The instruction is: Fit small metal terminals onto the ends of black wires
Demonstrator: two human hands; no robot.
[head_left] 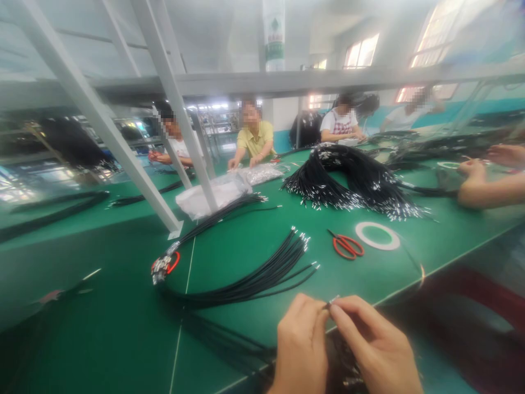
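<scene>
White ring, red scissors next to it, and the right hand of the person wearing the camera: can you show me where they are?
White ring [378, 247]: head view, on its near edge.
Red scissors [337, 237]: head view, on the handles near where they meet.
Right hand [375, 339]: head view, on its back.

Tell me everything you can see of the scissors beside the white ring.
The scissors have two red looped handles and short, dark blades that look like metal. They lie flat on the green tabletop, blades pointing left and away from the camera, apparently closed. The white ring sits close on their right; contact is unclear. No hand touches them.
</scene>
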